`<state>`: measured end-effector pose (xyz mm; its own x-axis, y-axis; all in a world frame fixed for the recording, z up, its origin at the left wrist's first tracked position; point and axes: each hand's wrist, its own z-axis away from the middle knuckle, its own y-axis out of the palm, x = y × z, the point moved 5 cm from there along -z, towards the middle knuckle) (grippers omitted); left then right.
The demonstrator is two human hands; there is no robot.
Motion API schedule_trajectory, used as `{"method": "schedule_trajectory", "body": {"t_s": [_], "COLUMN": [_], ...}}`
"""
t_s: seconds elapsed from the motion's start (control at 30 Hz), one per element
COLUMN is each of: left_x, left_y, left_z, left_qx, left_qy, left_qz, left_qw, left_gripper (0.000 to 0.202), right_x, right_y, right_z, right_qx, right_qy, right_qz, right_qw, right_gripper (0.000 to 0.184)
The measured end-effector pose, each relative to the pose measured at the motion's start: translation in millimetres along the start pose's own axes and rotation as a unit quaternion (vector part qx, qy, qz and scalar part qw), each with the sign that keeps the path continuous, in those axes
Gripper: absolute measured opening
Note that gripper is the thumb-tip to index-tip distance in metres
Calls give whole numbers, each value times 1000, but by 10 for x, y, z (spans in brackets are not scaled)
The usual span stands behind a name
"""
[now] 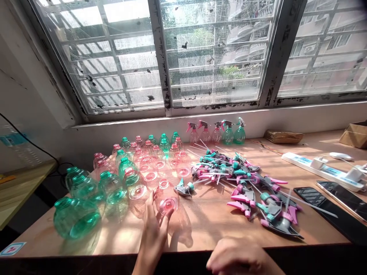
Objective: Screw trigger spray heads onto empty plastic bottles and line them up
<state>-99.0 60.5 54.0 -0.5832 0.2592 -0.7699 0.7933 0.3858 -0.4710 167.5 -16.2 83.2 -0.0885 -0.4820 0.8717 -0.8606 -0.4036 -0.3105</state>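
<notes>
My left hand (153,233) wraps a clear pink plastic bottle (168,202) lying on its side on the wooden table (206,225). Beside that hand lie many empty bottles, clear pink (146,164) and clear green (76,217), tipped in a loose crowd. A single grey, teal and pink trigger spray head (183,188) lies just to the right of the held bottle. Further right is a tangled heap of spray heads (243,183) with thin dip tubes. My right hand (237,259) rests at the table's front edge, holding nothing.
Several assembled spray bottles (216,131) stand along the window sill wall. At the right lie a white power strip (321,170), a black phone (344,198) and a dark tablet (318,206). A brown packet (283,136) and a cardboard box (355,135) sit behind them.
</notes>
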Motion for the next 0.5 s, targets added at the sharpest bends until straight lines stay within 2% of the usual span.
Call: {"method": "schedule_trajectory", "body": {"t_s": [0.03,0.07,0.1,0.17,0.23,0.27,0.3,0.37,0.5], "left_x": [-14,-42,-82,-151,-252,-312,-360,-413,-395], "left_y": [37,80,142,261,345,380,416,456,462], "left_z": [85,164,235,340,385,392,396,394,386], "left_qx": [21,41,76,128,158,179,208,250,261], "left_qy": [-7,-6,-2,-32,-32,-18,-9,-3,-15], "left_qz": [13,26,51,160,195,200,194,187,177], "left_qw": [1000,999,996,978,967,963,959,950,949], "left_gripper": [78,81,86,88,85,84,84,86,83], "right_x": [-61,-119,-192,-413,-656,-785,-894,-999,-893], "right_y": [-182,-427,-664,-1050,-1308,-1383,-1414,-1428,-1384], "right_z": [2,21,53,111,146,153,147,122,-1], "right_qx": [-39,-125,-196,-252,-247,-225,-191,-162,-154], "right_qy": [4,5,18,83,127,150,157,147,118], "right_qz": [28,120,208,357,459,480,484,494,486], "right_qw": [999,985,958,896,844,835,840,842,852], "right_gripper": [15,16,16,31,52,58,59,51,46]}}
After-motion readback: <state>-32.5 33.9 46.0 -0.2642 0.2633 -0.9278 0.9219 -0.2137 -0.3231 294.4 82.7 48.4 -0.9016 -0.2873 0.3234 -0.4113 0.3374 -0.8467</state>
